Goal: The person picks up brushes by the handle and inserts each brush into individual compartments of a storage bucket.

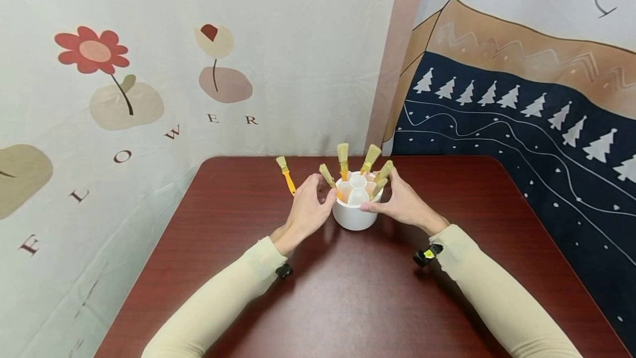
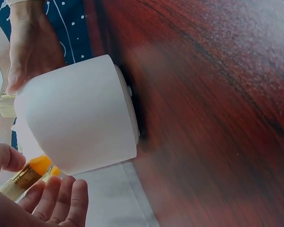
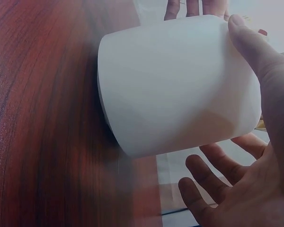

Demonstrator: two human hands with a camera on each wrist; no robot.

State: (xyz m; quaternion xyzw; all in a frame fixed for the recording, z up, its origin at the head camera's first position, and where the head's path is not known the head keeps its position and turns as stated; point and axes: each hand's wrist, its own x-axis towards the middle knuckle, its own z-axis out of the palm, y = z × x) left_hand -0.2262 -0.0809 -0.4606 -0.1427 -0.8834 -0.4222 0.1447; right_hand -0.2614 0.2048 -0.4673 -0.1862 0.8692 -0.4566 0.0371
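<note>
A white round brush holder [image 1: 355, 217] with divided compartments stands upright on the table. Several paintbrushes lean in it, bristles up, such as the upright paintbrush [image 1: 343, 153] at the back. My left hand [image 1: 309, 209] is at the holder's left side, thumb and fingers apart around a leaning paintbrush [image 1: 325, 174]; its orange handle [image 2: 39, 165] shows between them in the left wrist view. My right hand [image 1: 404, 200] holds the holder's right side, its thumb [image 3: 248, 40] over the near rim and its other fingers spread along the far side, beside the right-hand brushes.
Another paintbrush [image 1: 285, 174] with an orange handle lies on the dark red table [image 1: 348, 291], left of the holder near the back edge. Behind the table hang a pale flower-printed cloth [image 1: 308, 43] and a dark blue cloth with white trees [image 1: 497, 120].
</note>
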